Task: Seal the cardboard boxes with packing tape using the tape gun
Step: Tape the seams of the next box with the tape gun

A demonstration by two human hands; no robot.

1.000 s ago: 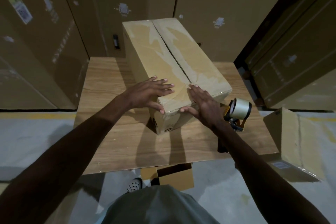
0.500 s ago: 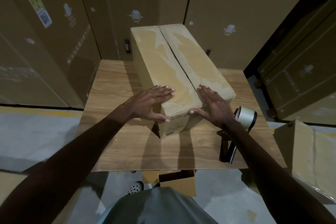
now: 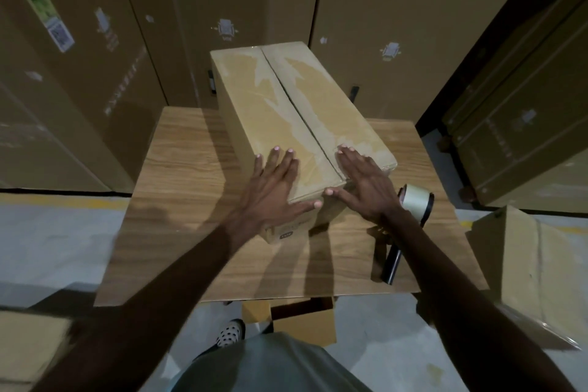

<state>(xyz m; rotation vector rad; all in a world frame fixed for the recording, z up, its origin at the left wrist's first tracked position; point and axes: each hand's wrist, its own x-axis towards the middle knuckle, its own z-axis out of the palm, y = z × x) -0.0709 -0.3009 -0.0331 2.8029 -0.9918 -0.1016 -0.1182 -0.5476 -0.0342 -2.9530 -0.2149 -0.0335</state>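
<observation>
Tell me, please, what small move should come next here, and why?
Probably the right hand should reach for the tape gun lying beside it on the table: both hands lie flat on the box, whose flaps are closed.

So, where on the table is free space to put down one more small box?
The widest bare patch of the table lies left of the cardboard box, out to the left edge. A second strip runs along the near edge, under the forearms. The right side is crowded: the tape gun lies there, beside the right hand.
</observation>
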